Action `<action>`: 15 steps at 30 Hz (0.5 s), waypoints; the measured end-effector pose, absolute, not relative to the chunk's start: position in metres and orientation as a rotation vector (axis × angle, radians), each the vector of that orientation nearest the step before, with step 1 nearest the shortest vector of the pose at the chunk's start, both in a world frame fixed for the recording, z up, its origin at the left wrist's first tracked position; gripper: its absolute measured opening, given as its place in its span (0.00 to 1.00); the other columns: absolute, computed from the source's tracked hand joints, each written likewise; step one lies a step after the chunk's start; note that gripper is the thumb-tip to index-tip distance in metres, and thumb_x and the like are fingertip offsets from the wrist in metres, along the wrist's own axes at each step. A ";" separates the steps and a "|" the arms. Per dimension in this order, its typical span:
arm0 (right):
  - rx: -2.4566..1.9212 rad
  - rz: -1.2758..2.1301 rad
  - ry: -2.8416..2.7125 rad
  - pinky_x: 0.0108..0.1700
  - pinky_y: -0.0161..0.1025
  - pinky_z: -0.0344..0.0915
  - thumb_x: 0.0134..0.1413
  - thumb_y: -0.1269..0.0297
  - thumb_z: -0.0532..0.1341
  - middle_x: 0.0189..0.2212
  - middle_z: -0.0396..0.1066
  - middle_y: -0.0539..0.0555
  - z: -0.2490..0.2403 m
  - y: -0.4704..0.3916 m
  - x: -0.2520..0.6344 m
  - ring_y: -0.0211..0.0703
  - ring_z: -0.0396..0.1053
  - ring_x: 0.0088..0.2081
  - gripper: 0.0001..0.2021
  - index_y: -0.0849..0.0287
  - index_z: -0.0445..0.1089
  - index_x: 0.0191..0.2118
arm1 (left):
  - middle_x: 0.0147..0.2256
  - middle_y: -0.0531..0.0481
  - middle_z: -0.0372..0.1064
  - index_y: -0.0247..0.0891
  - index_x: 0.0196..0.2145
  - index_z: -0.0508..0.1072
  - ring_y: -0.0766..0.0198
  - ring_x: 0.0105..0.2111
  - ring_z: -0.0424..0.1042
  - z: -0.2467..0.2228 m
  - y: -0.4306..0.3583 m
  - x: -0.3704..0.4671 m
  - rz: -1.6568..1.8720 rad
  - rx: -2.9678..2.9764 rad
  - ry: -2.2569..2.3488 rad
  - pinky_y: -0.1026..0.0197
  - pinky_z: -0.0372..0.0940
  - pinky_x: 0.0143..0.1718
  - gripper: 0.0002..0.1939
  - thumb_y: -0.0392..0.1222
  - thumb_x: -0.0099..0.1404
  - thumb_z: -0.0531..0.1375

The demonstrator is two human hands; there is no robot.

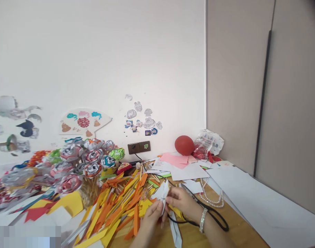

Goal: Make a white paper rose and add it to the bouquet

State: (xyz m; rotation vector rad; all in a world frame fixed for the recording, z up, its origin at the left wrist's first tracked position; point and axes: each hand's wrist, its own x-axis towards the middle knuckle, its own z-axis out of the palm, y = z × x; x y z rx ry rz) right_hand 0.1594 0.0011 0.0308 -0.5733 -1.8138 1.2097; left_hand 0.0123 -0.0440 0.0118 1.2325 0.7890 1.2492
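A narrow piece of folded white paper (pixel 163 190) stands upright between my two hands over the front of the table. My left hand (pixel 152 214) pinches its lower end from the left, with the thumb on top. From the right, my right hand (pixel 182 200) grips the same paper with thumb and fingertips; a sparkling bracelet (pixel 203 220) circles that wrist. Just below my hands lies another folded white strip (pixel 175 230). Folded orange and yellow paper strips (pixel 123 203) are heaped to the left of my hands. A black cord loop (pixel 219 216) passes behind my right wrist.
Paper flowers (pixel 91 156) crowd the table's left side. Against the wall are a red balloon (pixel 184 145) and a clear plastic bag (pixel 207 143). White sheets (pixel 261 199) cover the right edge, near a pearl string (pixel 211 203). A power socket (pixel 139 147) has a cable plugged in.
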 end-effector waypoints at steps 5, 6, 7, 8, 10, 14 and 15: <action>-0.626 1.212 -1.708 0.26 0.34 0.57 0.44 0.49 0.62 0.20 0.63 0.49 0.028 0.003 0.149 0.37 0.61 0.23 0.18 0.62 0.66 0.24 | 0.12 0.59 0.53 0.36 0.21 0.66 0.76 0.10 0.47 0.003 -0.038 0.013 1.147 0.977 0.575 0.67 0.42 0.14 0.20 0.58 0.50 0.61; -0.632 1.213 -1.702 0.26 0.33 0.56 0.44 0.48 0.62 0.19 0.63 0.48 0.026 0.004 0.148 0.36 0.60 0.23 0.18 0.61 0.65 0.23 | 0.11 0.60 0.52 0.36 0.21 0.66 0.76 0.09 0.46 0.003 -0.038 0.013 1.129 0.926 0.558 0.68 0.41 0.13 0.20 0.58 0.49 0.62; -0.638 1.218 -1.696 0.25 0.33 0.56 0.43 0.48 0.61 0.18 0.62 0.48 0.025 0.005 0.148 0.36 0.60 0.22 0.19 0.61 0.65 0.23 | 0.11 0.60 0.52 0.36 0.20 0.66 0.76 0.09 0.45 0.003 -0.038 0.013 1.112 0.896 0.536 0.68 0.40 0.13 0.20 0.57 0.48 0.63; -0.643 1.224 -1.696 0.25 0.33 0.56 0.43 0.47 0.61 0.18 0.62 0.47 0.023 0.006 0.148 0.36 0.60 0.22 0.19 0.61 0.65 0.23 | 0.11 0.60 0.51 0.36 0.20 0.66 0.77 0.09 0.45 0.004 -0.038 0.013 1.106 0.867 0.523 0.69 0.40 0.13 0.20 0.57 0.47 0.63; -0.650 1.244 -1.706 0.26 0.34 0.57 0.45 0.48 0.61 0.18 0.63 0.47 0.020 0.006 0.150 0.35 0.60 0.22 0.18 0.61 0.65 0.24 | 0.11 0.61 0.50 0.34 0.21 0.66 0.78 0.10 0.45 0.008 -0.043 0.014 1.141 0.792 0.518 0.70 0.41 0.13 0.19 0.54 0.48 0.64; -0.620 1.287 -1.740 0.29 0.34 0.58 0.48 0.49 0.60 0.21 0.65 0.48 0.018 0.006 0.156 0.36 0.62 0.24 0.16 0.60 0.66 0.28 | 0.12 0.61 0.49 0.33 0.22 0.67 0.78 0.11 0.45 0.018 -0.051 0.014 1.120 0.700 0.499 0.72 0.42 0.14 0.16 0.49 0.51 0.64; -0.606 1.297 -1.744 0.30 0.34 0.59 0.48 0.49 0.59 0.22 0.66 0.48 0.018 0.006 0.156 0.36 0.62 0.24 0.16 0.60 0.66 0.28 | 0.12 0.61 0.48 0.33 0.22 0.66 0.78 0.11 0.44 0.020 -0.051 0.014 1.094 0.685 0.481 0.72 0.42 0.14 0.16 0.49 0.52 0.63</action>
